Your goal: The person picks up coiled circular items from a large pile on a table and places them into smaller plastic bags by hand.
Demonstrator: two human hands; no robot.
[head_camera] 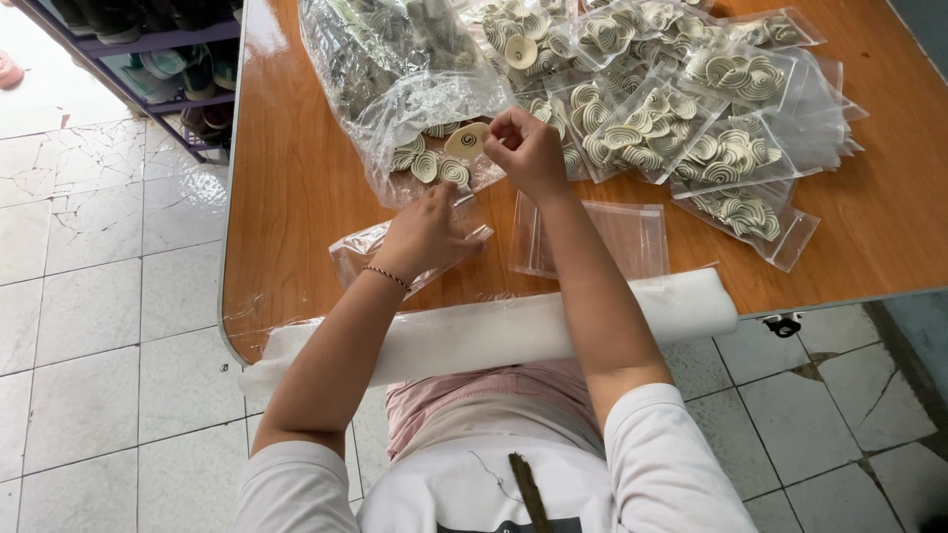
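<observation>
My right hand [528, 148] pinches a pale spiral disc [466, 140] at the mouth of a big clear bag [405, 69] full of such discs. My left hand [427, 235] grips a small clear zip bag [360, 252] that lies on the wooden table [286, 197], just below the big bag's opening. A few loose spiral discs [434, 168] show inside that opening. A thin bracelet circles my left wrist.
Several small zip bags filled with spiral discs [691, 118] are piled at the table's far right. An empty zip bag [617, 237] lies by my right forearm. A white foam roll [494, 331] pads the table's near edge. A shoe rack [158, 59] stands on the tiled floor at left.
</observation>
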